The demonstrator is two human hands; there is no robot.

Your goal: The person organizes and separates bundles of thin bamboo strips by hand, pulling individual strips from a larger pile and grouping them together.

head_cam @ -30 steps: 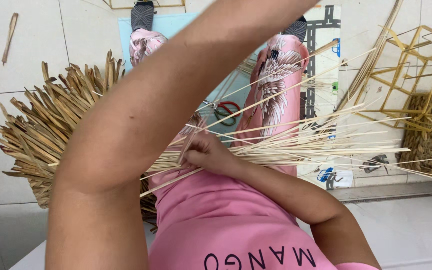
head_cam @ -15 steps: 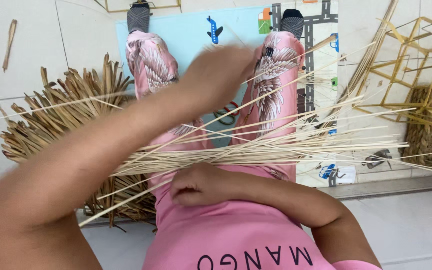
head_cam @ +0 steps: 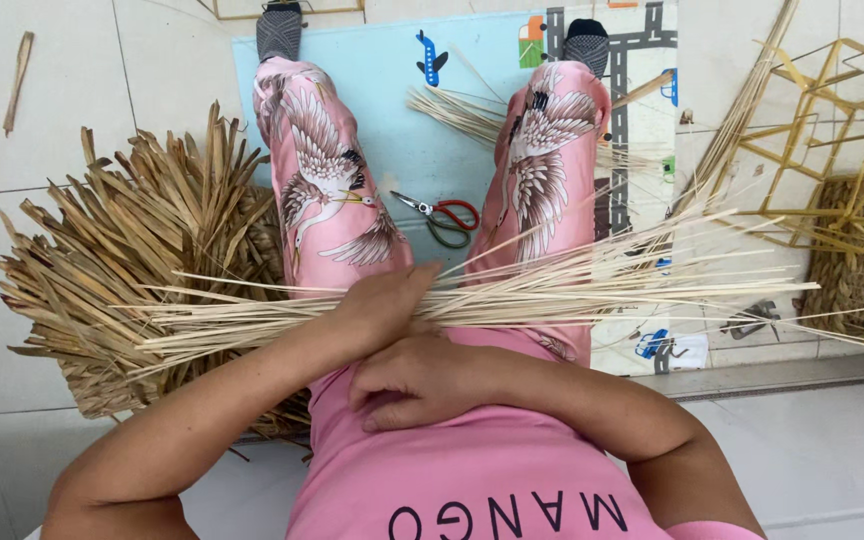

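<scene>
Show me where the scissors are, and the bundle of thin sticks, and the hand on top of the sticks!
scissors (head_cam: 439,215), head view, on the pivot where blades meet red handles.
bundle of thin sticks (head_cam: 592,285), head view, on its middle stretch beside the leg.
left hand (head_cam: 387,300), head view, on its back.

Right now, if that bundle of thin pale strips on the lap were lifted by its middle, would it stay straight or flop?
The bundle of strips would probably sag little: its long ends already stick out sideways past the left hand almost straight. It looks light, each strip being very thin. Loose strips fan apart at the right end, so some may slide out. The right hand rests below it.
</scene>
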